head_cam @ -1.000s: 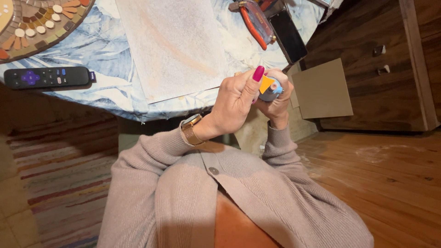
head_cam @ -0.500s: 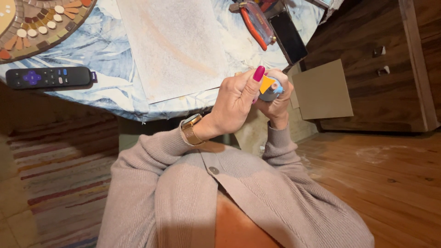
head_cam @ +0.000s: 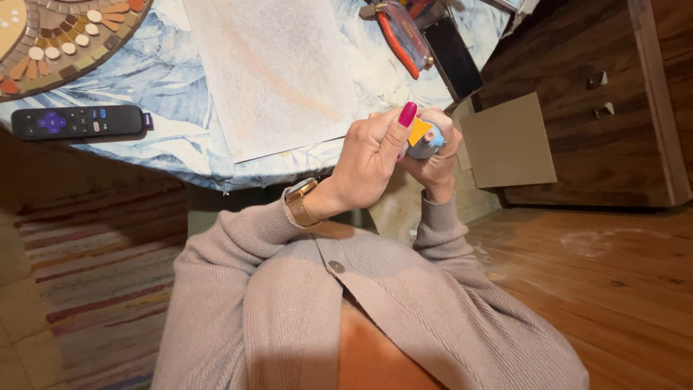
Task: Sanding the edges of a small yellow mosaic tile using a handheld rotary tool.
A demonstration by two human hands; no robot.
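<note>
Covering the table, a blue leaf-print cloth carries a black remote, a round mosaic and red pliers; wooden floor lies beside. Both the left hand and right hand curl their fingers shut around a small blue-and-orange object at the table's edge.

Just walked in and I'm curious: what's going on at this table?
A person in a beige cardigan holds a small blue and orange object in both hands at the table's edge, the left hand in front, the right hand behind. On the blue patterned tablecloth lie a pale sheet, a black remote, a round mosaic piece and red-handled pliers.
</note>
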